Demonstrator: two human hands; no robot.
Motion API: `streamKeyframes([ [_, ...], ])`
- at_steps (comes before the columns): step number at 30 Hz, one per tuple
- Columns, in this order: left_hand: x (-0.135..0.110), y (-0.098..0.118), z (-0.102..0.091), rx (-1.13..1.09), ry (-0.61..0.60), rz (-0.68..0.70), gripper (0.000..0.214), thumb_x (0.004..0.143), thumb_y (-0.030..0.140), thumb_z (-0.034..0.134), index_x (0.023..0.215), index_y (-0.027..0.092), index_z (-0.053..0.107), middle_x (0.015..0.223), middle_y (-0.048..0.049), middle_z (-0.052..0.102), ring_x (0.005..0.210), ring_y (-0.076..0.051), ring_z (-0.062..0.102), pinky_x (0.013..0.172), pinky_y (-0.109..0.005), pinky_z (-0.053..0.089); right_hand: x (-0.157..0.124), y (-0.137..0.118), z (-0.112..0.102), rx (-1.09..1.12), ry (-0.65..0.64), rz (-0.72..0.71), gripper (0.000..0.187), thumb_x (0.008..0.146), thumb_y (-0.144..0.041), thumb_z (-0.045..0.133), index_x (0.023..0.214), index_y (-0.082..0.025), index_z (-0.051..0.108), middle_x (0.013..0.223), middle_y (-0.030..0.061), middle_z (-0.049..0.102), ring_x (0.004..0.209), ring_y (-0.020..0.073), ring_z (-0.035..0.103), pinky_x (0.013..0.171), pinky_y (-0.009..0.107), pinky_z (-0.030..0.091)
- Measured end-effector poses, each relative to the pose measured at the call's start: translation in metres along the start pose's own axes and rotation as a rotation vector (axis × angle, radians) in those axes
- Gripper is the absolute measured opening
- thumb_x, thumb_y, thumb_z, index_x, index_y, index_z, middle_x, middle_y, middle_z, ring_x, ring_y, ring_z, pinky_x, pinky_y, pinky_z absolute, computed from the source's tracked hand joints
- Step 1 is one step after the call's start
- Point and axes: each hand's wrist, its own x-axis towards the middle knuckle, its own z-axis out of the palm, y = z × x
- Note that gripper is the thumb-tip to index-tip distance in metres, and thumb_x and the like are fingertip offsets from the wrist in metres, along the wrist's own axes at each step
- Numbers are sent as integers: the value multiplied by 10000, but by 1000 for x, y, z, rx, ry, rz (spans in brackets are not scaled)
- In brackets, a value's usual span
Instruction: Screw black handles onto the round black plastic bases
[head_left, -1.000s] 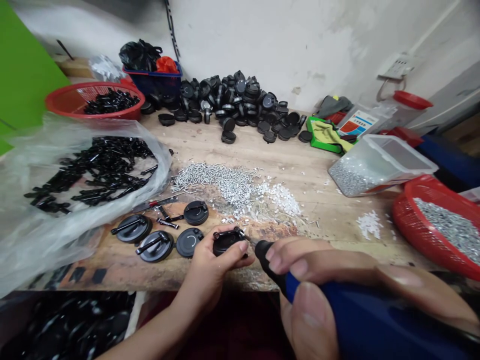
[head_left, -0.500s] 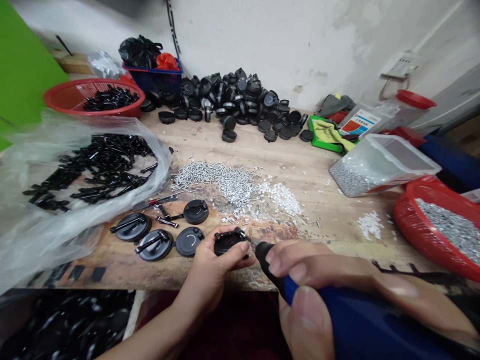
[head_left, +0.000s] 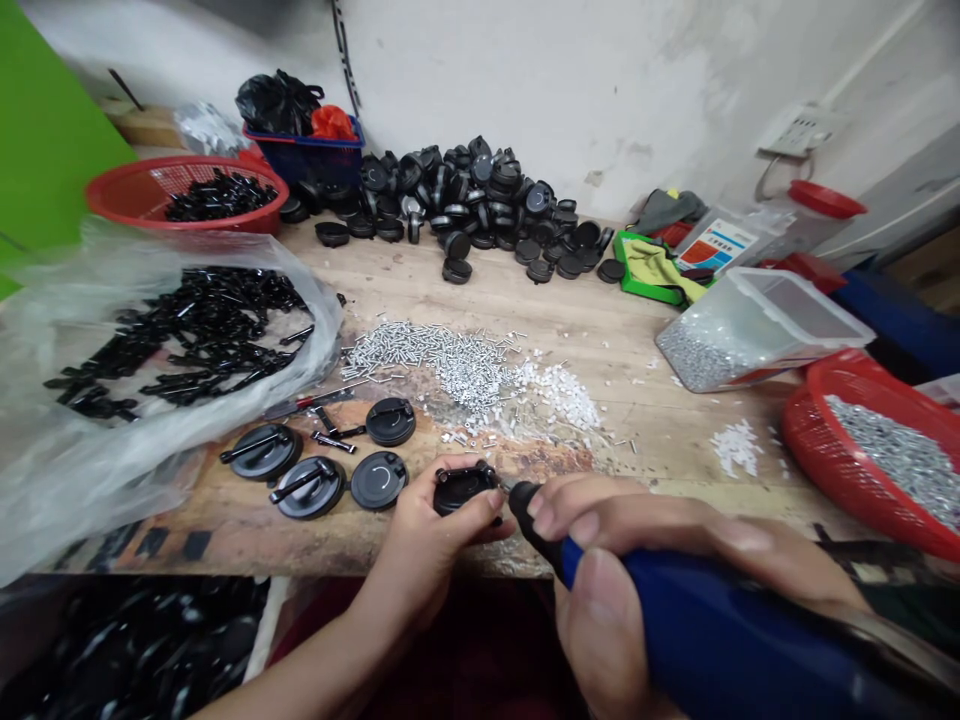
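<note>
The glossy black plastic disc now sits turned slightly from its earlier angle, clamped in our left hand above the bench. Our right hand grips a blue electric screwdriver; its thin bit reaches the disc's edge, though contact is too small to tell.

**Two hands, one black disc, one electric screwdriver**
Four more black discs lie on the wooden bench, two of them with black bars fitted; there are two red plastic baskets, one blue basket, one clear plastic tub, one clear plastic bag, one black plastic bag, one green tray and one wall socket; the heaped black parts, black bars and metal screws are too many to count
</note>
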Motion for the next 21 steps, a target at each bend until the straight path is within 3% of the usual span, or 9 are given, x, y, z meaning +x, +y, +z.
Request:
streamKeyframes([
  [3,0,-1,-1,-3,-23,-21,338,635,239,792,925,169,634,781,6,632,722,-127,584,652,-234,534,5,1,3,37,93,-104,501,660,-26,554,1101,-253,482,681,-52,575,531,142,587,519,355,544],
  [8,-2,-2,-5,-38,-103,-122,295,656,244,772,892,166,613,815,0,591,751,-141,566,646,-259,538,12,2,5,232,146,-5,362,691,-12,552,966,-227,458,655,-66,554,484,115,558,446,319,506],
  [17,-6,3,-5,-49,-133,-223,272,672,202,749,880,171,576,825,-5,538,783,-164,556,631,-312,562,18,5,-8,362,-146,1,298,733,-67,564,962,-223,456,680,-55,545,484,104,551,446,314,518],
  [21,-5,2,-5,-57,-120,-231,286,661,208,762,864,160,568,759,10,517,706,-141,545,636,-325,570,12,5,-1,322,-90,-24,297,729,-88,590,966,-222,471,673,-54,547,487,99,538,437,293,504],
])
